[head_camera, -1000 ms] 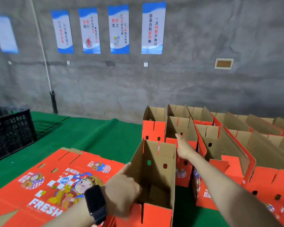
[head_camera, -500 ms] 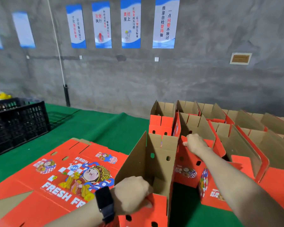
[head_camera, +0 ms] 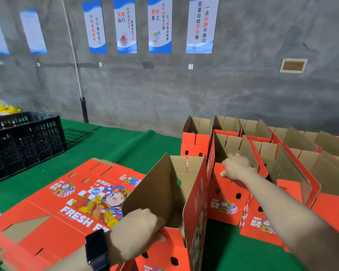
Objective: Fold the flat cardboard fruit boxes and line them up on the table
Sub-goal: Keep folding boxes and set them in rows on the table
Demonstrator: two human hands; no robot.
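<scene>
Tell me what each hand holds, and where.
Left hand grips the front box by its near end wall's top edge; right hand grips the neighbouring box by its near top edge.

Plenty of open green tabletop (head_camera: 125, 145) between the crate (head_camera: 24, 145) on the left and the folded boxes (head_camera: 282, 159). The right side's packed tight, boxes touching. The flat stack (head_camera: 57, 208) hogs the near left, and there's only a narrow green strip right of the near box (head_camera: 164, 192).
</scene>
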